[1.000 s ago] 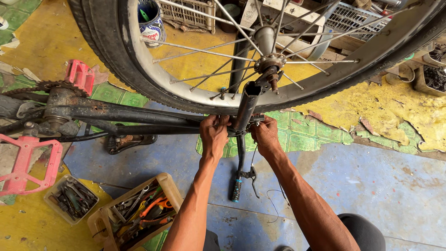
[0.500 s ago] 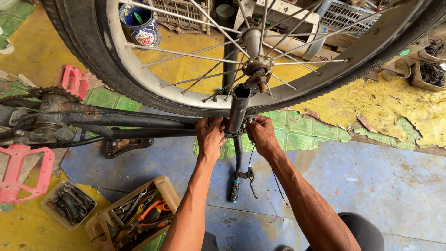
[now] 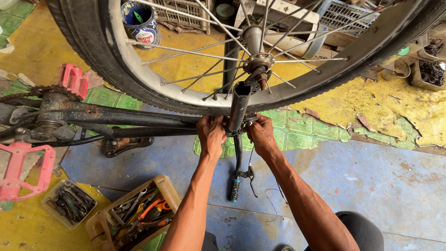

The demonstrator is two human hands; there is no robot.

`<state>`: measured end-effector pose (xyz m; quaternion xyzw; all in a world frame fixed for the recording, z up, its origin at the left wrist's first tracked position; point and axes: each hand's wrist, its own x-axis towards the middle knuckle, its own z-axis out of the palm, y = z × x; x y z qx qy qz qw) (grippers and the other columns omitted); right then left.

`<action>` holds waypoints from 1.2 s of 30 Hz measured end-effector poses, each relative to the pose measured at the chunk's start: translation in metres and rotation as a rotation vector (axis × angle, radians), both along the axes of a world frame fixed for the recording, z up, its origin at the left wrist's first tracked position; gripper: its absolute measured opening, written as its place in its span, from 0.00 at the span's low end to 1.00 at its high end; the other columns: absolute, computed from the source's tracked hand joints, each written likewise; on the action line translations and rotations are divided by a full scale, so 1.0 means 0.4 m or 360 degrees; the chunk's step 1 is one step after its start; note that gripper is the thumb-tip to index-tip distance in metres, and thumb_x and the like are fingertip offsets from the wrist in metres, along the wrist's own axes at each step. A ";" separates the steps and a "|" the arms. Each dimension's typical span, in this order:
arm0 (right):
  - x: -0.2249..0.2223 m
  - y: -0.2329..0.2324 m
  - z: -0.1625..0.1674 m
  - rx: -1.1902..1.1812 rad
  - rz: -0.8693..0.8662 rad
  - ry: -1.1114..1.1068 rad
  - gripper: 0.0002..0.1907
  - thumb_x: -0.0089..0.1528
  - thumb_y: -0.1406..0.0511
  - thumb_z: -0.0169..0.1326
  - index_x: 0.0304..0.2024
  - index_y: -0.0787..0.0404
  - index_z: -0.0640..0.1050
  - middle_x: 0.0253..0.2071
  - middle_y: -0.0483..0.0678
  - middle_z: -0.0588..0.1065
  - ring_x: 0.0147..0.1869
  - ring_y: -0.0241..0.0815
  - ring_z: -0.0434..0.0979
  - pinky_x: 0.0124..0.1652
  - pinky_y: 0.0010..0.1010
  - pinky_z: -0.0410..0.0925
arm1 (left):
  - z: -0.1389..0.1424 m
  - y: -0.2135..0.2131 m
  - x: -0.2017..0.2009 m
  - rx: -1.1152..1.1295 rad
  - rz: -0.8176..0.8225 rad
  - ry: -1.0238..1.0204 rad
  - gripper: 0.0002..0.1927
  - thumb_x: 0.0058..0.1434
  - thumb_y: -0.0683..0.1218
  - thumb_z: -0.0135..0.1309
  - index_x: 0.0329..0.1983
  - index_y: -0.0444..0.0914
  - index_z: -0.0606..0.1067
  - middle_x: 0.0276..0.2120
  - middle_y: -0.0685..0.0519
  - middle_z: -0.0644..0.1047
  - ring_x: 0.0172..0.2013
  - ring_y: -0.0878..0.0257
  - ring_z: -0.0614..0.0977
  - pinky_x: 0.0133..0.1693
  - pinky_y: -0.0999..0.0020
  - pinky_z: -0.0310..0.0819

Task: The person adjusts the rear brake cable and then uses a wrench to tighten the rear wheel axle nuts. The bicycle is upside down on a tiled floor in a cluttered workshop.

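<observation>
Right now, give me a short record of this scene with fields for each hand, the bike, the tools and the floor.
left hand: gripping the bike frame at the fork tube, on its left side
right hand: gripping the same spot from the right side
bike frame: black, upside down, rusty in places
front wheel: spoked, pale rim, black tyre, above the hands
pedals: two pink ones, one at far left
handlebar grip: on the floor below the hands, brake lever beside it
wooden toolbox: pliers and wrenches inside
floor: blue, with peeling yellow and green patches
</observation>
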<state>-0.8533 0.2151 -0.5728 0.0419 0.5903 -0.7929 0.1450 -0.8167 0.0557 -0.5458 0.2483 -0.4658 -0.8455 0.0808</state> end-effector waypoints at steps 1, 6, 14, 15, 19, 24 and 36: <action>0.001 -0.001 0.002 0.0001 -0.0006 -0.0010 0.09 0.65 0.72 0.50 0.32 0.62 0.80 0.20 0.42 0.71 0.17 0.26 0.58 0.18 0.22 0.50 | 0.000 0.001 0.001 -0.0004 0.0018 0.0028 0.11 0.64 0.42 0.57 0.28 0.38 0.68 0.17 0.58 0.66 0.13 0.72 0.60 0.13 0.72 0.50; 0.006 -0.002 -0.001 0.0030 -0.0023 -0.0015 0.09 0.64 0.73 0.49 0.30 0.63 0.79 0.19 0.43 0.71 0.16 0.27 0.56 0.17 0.23 0.50 | 0.000 0.001 0.012 -0.0193 0.0008 0.0045 0.11 0.65 0.40 0.56 0.27 0.37 0.69 0.15 0.58 0.63 0.12 0.72 0.58 0.13 0.71 0.49; -0.006 0.004 -0.030 -0.0027 -0.0022 0.0002 0.11 0.63 0.74 0.47 0.28 0.63 0.78 0.17 0.42 0.69 0.16 0.28 0.57 0.17 0.24 0.51 | -0.011 -0.030 0.016 0.0055 -0.0149 0.0117 0.09 0.63 0.39 0.58 0.29 0.37 0.70 0.22 0.53 0.75 0.12 0.72 0.60 0.13 0.72 0.49; -0.006 0.004 -0.030 -0.0015 -0.0029 -0.0007 0.10 0.63 0.74 0.48 0.27 0.63 0.77 0.18 0.42 0.69 0.16 0.28 0.57 0.17 0.24 0.51 | -0.014 -0.029 0.013 0.0057 -0.0135 0.0077 0.09 0.63 0.39 0.58 0.29 0.37 0.70 0.23 0.53 0.74 0.12 0.72 0.61 0.13 0.72 0.50; -0.007 0.004 -0.021 0.0019 -0.0041 -0.0012 0.09 0.62 0.74 0.47 0.28 0.62 0.77 0.19 0.42 0.71 0.16 0.28 0.58 0.17 0.24 0.51 | -0.025 -0.024 0.006 0.0097 -0.0112 0.0104 0.08 0.62 0.38 0.57 0.31 0.37 0.70 0.25 0.51 0.75 0.13 0.72 0.62 0.13 0.73 0.50; -0.004 0.000 -0.004 0.0009 -0.0027 0.0017 0.10 0.62 0.74 0.48 0.28 0.63 0.77 0.19 0.42 0.70 0.17 0.27 0.58 0.18 0.23 0.52 | -0.024 -0.024 -0.001 0.0118 -0.0078 0.0086 0.08 0.62 0.38 0.57 0.31 0.38 0.69 0.25 0.53 0.74 0.13 0.72 0.62 0.13 0.73 0.50; -0.001 0.002 -0.012 -0.0001 -0.0028 -0.0032 0.10 0.62 0.74 0.47 0.26 0.62 0.74 0.18 0.43 0.69 0.17 0.28 0.57 0.17 0.24 0.51 | 0.000 0.012 0.011 -0.0036 0.0021 0.0122 0.10 0.66 0.43 0.57 0.31 0.36 0.71 0.21 0.56 0.70 0.12 0.73 0.60 0.13 0.72 0.49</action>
